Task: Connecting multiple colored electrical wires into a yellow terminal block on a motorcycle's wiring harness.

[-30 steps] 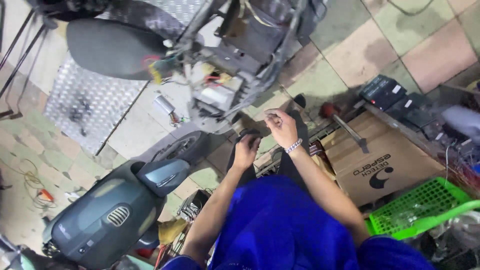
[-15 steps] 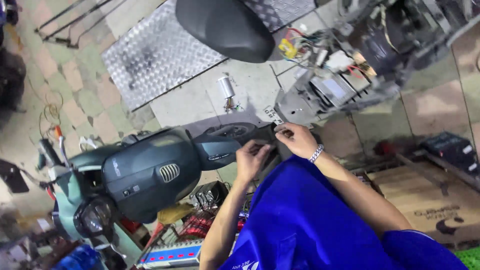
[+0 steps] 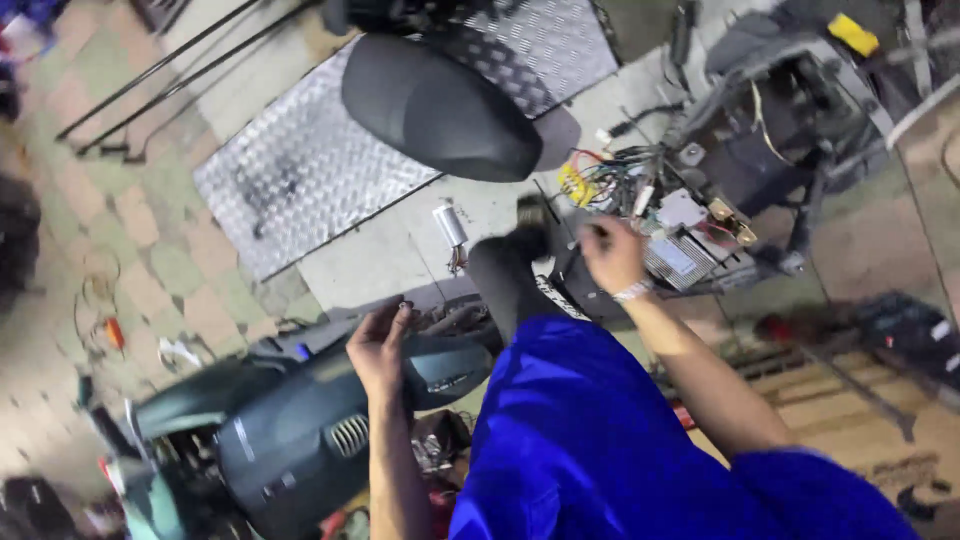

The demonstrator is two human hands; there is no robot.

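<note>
My right hand [image 3: 612, 255] reaches the wire bundle [image 3: 605, 180] at one o'clock, fingers curled; whether they hold anything I can't tell. Left hand [image 3: 380, 345] hangs half-open, empty. The wires look limp and fragile; I'd grip at a connector.

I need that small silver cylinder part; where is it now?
In the head view, the small silver cylinder lies on the floor left of centre, just below the black scooter seat, above the left hand.

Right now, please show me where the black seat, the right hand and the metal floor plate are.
black seat [image 3: 435, 105], head view, middle of its top.
right hand [image 3: 612, 255], head view, back of the hand.
metal floor plate [image 3: 300, 180], head view, bare ribbed surface.
</note>
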